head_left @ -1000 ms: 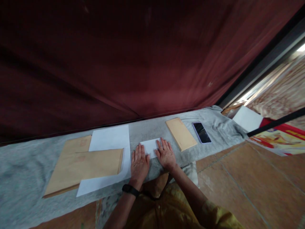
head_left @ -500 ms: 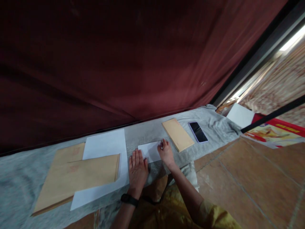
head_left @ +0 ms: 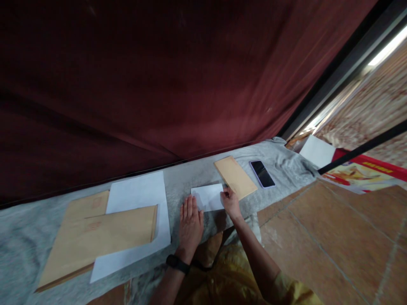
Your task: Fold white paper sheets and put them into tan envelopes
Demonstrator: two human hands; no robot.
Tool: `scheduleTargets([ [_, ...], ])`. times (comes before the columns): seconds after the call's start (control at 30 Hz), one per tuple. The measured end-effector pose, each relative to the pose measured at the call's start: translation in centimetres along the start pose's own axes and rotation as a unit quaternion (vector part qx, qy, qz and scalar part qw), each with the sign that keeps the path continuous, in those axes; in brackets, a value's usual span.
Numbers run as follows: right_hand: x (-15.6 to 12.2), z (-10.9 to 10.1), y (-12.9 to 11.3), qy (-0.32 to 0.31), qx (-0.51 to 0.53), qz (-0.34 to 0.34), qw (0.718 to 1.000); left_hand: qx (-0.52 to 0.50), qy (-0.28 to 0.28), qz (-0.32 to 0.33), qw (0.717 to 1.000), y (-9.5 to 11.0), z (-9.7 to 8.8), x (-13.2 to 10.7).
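A small folded white sheet of paper (head_left: 207,197) lies on the grey cloth in front of me. My left hand (head_left: 190,226) rests flat with fingers stretched out, its fingertips at the paper's left edge; a dark band circles that wrist. At the paper's right edge, my right hand (head_left: 231,204) pinches it between thumb and curled fingers. Just beyond that hand is a brown envelope (head_left: 233,173), its near left side close to the paper.
Larger brown envelopes (head_left: 121,228) and white paper sheets (head_left: 137,191) overlap on the left. A phone (head_left: 262,174) lies at right on the grey cloth (head_left: 178,178). Behind hangs a dark red curtain (head_left: 190,93). A printed red box (head_left: 362,169) sits on the tiled floor (head_left: 305,250).
The folded paper has shifted right and slightly away from me, nearer the brown envelope. Both hands moved right with it, my right hand still pinching its edge. The view has shifted slightly.
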State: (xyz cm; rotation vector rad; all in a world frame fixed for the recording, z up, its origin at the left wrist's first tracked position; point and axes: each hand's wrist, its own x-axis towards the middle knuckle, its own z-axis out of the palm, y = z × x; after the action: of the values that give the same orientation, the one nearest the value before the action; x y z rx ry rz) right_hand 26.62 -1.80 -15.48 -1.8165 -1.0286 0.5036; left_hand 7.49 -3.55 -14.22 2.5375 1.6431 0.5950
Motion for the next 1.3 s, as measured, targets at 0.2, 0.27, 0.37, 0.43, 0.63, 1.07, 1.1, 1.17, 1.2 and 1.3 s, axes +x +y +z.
scheduleTargets([
  [0.2, 0.2, -0.3, 0.6, -0.011, -0.006, -0.001, 1.0, -0.003, -0.039, 0.06, 0.997, 2.4, 0.2, -0.9],
  [0.27, 0.1, -0.3, 0.4, -0.014, -0.009, -0.009, 1.0, 0.005, -0.045, 0.06, 0.997, 2.6, 0.3, -1.2],
  [0.37, -0.3, -0.6, 0.0, -0.006, -0.041, -0.045, 0.998, 0.01, -0.044, 0.049, 0.998, 2.7, 0.4, -1.4],
  [0.43, -1.0, -0.9, -0.3, 0.011, -0.093, -0.083, 0.992, 0.012, -0.045, 0.045, 0.998, 2.8, 0.4, -1.5],
  [0.63, -4.0, -0.6, -1.0, -0.076, -0.218, -0.263, 0.937, 0.025, -0.055, 0.045, 0.997, 3.2, 0.6, -1.6],
  [1.07, -6.1, -0.1, -0.4, -0.093, -0.325, -0.239, 0.91, 0.036, -0.044, -0.004, 0.998, 2.5, 0.0, -3.0],
  [1.1, -6.1, -0.2, -0.3, -0.088, -0.328, -0.237, 0.91, 0.037, -0.043, -0.006, 0.998, 2.3, -0.1, -3.1],
  [1.17, -6.1, -0.1, -0.3, -0.082, -0.331, -0.235, 0.91, 0.032, -0.042, -0.005, 0.999, 2.1, -0.4, -3.0],
  [1.2, -6.1, -0.1, -0.4, -0.079, -0.332, -0.235, 0.91, 0.027, -0.042, -0.001, 0.999, 2.0, -0.5, -2.6],
  [1.3, -6.2, 0.3, -0.8, -0.066, -0.332, -0.232, 0.912, 0.007, -0.045, 0.018, 0.999, 1.8, -0.7, -0.8],
])
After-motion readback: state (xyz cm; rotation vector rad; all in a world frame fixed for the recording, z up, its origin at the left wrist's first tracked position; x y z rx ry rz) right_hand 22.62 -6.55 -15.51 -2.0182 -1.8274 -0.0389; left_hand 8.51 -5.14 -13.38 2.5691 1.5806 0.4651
